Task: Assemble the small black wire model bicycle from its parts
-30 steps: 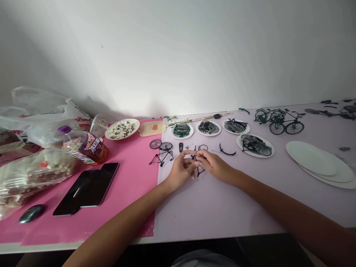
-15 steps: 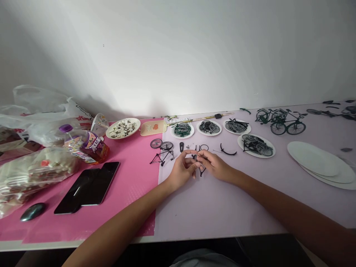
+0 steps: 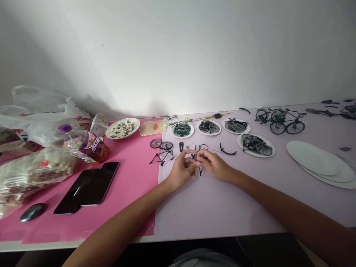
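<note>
My left hand (image 3: pixel 184 167) and my right hand (image 3: pixel 213 165) meet with fingertips pinched together. A small black bicycle-model part (image 3: pixel 200 172) shows just below the fingers; most of it is covered, so its kind is unclear. Left of my hands lie two black toy wheels (image 3: pixel 156 143) and a black model bicycle frame (image 3: pixel 161 157). Just beyond the fingers are a dark oblong piece (image 3: pixel 181 147) and a thin ring (image 3: pixel 204 147), with other small pieces. To the right is a curved black strip (image 3: pixel 228 150).
White plates of bicycle parts (image 3: pixel 256 145) stand along the back. Assembled toy bicycles (image 3: pixel 287 124) are at the right, near stacked white plates (image 3: pixel 314 159). On the left are two phones (image 3: pixel 101 183), a mouse (image 3: pixel 32 212), a drink bottle (image 3: pixel 86 144), bags (image 3: pixel 36 178) and a bowl (image 3: pixel 122 128).
Both hands stay pinched together in nearly the same place. The small black part below the fingers has shifted slightly. The view has moved a little.
</note>
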The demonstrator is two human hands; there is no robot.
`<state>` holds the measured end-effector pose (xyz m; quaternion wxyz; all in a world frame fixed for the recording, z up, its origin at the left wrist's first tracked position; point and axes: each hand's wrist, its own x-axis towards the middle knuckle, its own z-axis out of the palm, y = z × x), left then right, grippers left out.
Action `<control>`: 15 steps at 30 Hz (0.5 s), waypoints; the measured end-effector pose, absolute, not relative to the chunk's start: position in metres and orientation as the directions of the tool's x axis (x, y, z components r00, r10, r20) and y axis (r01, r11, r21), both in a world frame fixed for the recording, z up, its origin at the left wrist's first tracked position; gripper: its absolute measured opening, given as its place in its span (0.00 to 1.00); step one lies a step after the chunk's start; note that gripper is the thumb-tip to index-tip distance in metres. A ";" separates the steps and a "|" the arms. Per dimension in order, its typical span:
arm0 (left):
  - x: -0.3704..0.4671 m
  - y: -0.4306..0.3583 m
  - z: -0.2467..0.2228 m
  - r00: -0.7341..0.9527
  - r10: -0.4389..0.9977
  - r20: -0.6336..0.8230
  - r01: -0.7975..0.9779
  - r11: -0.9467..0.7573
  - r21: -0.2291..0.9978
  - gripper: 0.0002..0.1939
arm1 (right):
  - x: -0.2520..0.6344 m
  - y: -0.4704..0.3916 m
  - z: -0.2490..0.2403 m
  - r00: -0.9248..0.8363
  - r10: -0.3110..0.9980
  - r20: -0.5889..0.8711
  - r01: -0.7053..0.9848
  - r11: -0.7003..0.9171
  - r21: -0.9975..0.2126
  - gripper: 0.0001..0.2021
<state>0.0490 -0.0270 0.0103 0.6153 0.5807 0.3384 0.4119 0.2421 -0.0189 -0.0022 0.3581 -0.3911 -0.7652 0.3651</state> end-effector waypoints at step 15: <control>0.049 -0.028 0.009 0.442 0.895 0.061 -0.098 -0.019 0.995 0.29 | 0.240 -0.022 0.001 -0.457 0.853 0.250 0.348 0.431 -0.833 0.11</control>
